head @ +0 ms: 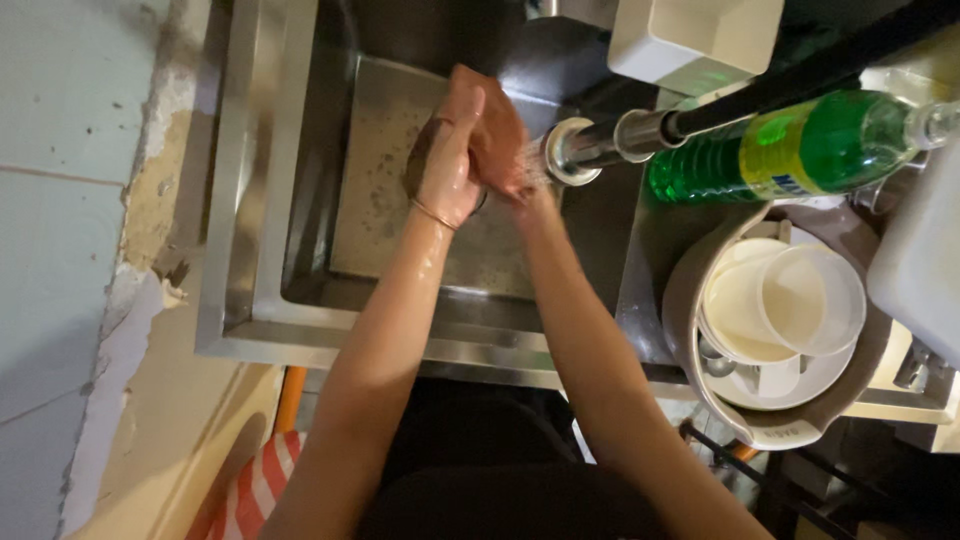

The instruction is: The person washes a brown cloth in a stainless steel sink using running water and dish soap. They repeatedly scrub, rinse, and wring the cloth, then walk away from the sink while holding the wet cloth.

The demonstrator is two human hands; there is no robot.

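Observation:
My left hand (pixel 447 165) and my right hand (pixel 500 140) are pressed together over the steel sink (pixel 300 300), wet, right in front of the spray head of the tap (pixel 575 150). Water sprays from the head onto my right hand. A thin bangle circles my left wrist. The fingers of both hands are closed against each other and I see no object between them.
A green bottle (pixel 800 145) lies right of the tap. A beige basin (pixel 700 400) holds white plastic containers (pixel 780 305) and a plate. A pale box (pixel 690 40) sits behind the tap. A tiled wall (pixel 60 200) runs along the left.

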